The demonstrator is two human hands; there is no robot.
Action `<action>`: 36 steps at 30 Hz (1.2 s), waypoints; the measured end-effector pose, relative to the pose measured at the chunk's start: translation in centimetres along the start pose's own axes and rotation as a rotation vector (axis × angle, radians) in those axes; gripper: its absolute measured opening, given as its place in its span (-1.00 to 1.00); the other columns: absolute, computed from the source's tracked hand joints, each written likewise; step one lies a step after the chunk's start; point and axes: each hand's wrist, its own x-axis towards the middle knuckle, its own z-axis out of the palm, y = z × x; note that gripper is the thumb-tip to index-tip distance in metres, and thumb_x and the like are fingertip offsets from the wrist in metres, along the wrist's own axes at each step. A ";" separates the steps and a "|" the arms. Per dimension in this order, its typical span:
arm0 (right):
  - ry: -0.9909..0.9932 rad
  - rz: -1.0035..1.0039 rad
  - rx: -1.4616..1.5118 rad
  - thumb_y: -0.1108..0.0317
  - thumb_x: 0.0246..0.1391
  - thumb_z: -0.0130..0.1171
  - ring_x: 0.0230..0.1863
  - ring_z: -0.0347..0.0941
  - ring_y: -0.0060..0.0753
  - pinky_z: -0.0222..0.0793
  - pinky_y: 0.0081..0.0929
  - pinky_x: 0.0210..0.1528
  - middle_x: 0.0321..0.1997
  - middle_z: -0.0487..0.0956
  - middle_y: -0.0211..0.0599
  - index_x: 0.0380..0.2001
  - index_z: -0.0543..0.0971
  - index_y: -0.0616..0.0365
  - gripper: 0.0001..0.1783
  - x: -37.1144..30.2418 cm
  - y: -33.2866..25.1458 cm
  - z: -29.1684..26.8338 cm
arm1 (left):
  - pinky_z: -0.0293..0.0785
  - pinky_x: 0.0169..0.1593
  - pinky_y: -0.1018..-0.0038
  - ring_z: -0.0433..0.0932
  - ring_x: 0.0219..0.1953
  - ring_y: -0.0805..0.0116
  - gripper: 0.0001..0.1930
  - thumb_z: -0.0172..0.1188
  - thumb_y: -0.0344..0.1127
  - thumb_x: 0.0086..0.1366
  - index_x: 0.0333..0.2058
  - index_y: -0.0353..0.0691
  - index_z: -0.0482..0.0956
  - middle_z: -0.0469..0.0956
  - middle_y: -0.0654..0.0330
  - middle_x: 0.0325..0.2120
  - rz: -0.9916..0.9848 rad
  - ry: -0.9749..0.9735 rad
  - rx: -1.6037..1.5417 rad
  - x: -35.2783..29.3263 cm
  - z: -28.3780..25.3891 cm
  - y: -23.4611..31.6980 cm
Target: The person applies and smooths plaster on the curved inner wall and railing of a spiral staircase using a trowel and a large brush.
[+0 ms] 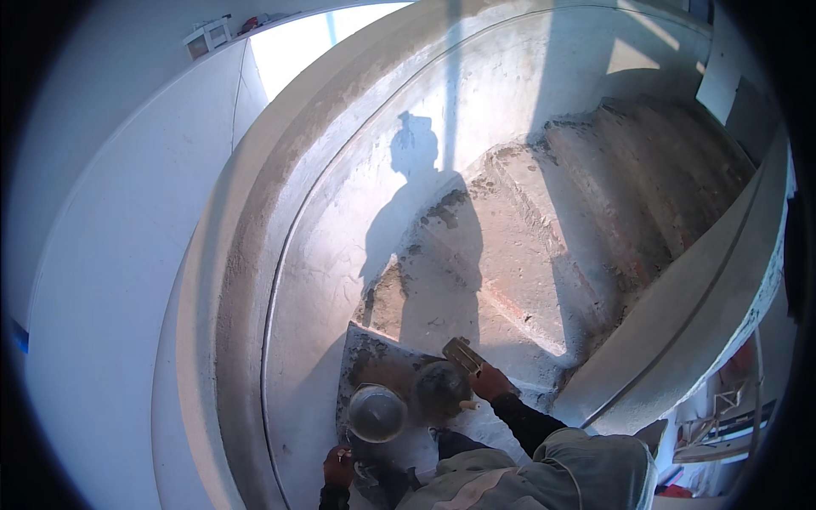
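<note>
My right hand (pixel 491 382) is closed round a plastering float (pixel 463 354), a flat rectangular tool held over the edge of a stair tread. My left hand (pixel 338 466), low in the picture, has its fingers bent around something small and pale that I cannot make out. Just beyond it stands a round bucket (pixel 377 386) with greyish contents. To the bucket's right is a dark round container or patch of material (pixel 438 384). A short pale handle (pixel 468 405) shows beside that, its other end unclear.
Rough concrete steps (pixel 518 246) wind up to the right, with worn edges. A curved plastered wall (pixel 323 229) borders them on the left, a lower curved parapet (pixel 680 331) on the right. My shadow (pixel 425 221) falls across wall and steps. Assorted items (pixel 714 425) lie beyond the parapet.
</note>
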 end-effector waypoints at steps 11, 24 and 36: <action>0.256 -0.618 0.848 0.17 0.21 0.10 -0.46 0.30 -0.39 0.25 -0.37 -0.35 -0.52 0.39 -0.26 -0.40 0.42 0.37 -0.62 4.0 -24.2 -5.2 | 0.50 -0.21 0.49 0.53 -0.22 0.42 -0.81 0.02 -0.20 0.45 -0.13 -0.17 0.43 0.53 0.23 -0.20 -0.460 1.297 -0.360 -30.0 -11.3 9.7; -0.397 -1.834 -0.373 0.19 0.11 0.20 -0.41 0.42 -0.15 0.33 -0.39 -0.21 -0.43 0.53 -0.09 -0.20 0.50 0.30 -0.64 -23.3 -54.0 -6.8 | 0.66 -0.09 0.36 0.55 -0.20 0.48 -0.92 0.05 -0.31 0.43 -0.17 -0.09 0.36 0.47 0.29 -0.13 0.138 1.564 -1.224 -19.7 -25.8 13.9; -0.757 -1.921 -1.018 0.03 0.09 0.14 -0.29 0.41 0.24 0.29 -0.01 -0.23 -0.41 0.50 0.15 -0.31 0.40 0.31 -0.53 -37.5 -57.1 12.9 | 0.69 -0.20 0.40 0.53 -0.19 0.41 -0.77 0.14 -0.40 0.35 -0.12 -0.24 0.27 0.42 0.18 -0.22 -0.173 1.881 -1.010 -25.9 -24.8 3.0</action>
